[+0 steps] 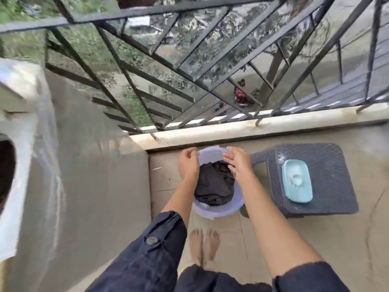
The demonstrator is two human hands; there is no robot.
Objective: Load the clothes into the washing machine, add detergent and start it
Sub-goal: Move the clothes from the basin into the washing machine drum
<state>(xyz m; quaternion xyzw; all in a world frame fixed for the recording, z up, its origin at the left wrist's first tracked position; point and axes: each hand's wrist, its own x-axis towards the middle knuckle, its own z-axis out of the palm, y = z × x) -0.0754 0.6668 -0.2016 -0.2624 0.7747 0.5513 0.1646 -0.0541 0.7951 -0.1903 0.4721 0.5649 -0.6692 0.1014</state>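
A pale lilac laundry basket (207,212) stands on the balcony floor in front of my bare feet, with dark clothes (214,186) heaped inside. My left hand (188,163) hovers over the basket's left rim, fingers loosely curled and holding nothing. Over the right rim, my right hand (239,162) reaches with fingers extended, touching or just above the clothes. The washing machine (12,165) fills the left edge, its round dark door opening partly in view. A light blue lidded box (296,180) holding white powder lies on a dark woven stool (320,182) to the right.
A low ledge (252,127) with black metal railing (189,66) runs along the far side, with a drop to the ground beyond. A grey wall panel (84,165) separates the machine from the tiled floor (336,239).
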